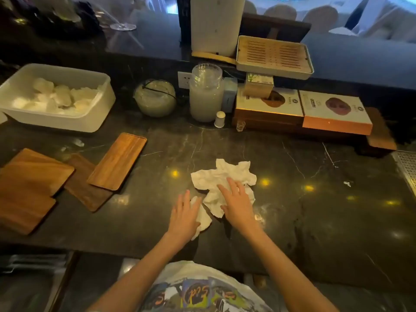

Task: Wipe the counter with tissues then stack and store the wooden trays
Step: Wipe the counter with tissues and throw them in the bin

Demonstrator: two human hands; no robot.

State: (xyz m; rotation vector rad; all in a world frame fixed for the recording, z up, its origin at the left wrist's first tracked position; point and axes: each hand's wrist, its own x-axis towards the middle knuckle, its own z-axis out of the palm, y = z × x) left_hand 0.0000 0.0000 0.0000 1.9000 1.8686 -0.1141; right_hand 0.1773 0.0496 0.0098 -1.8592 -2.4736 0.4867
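A crumpled white tissue [221, 176] lies spread on the dark marble counter [315, 199] in front of me. My right hand [236, 202] presses flat on its near part, fingers apart. My left hand [184, 216] rests flat on a second, smaller tissue [203, 219] just to the left. Several wooden trays lie at the left: a long light one [118, 161] leaning over a darker one [86, 190], and two larger ones [29, 176] overlapping near the counter's left edge.
A white tub [94, 118] of tissues stands at the back left. Behind the tissue are a glass bowl [155, 101], a jar [206, 93], a small white shaker [220, 119], boxes [333, 113] and a slatted tea tray [273, 56]. A metal grid [407, 167] sits at the right edge.
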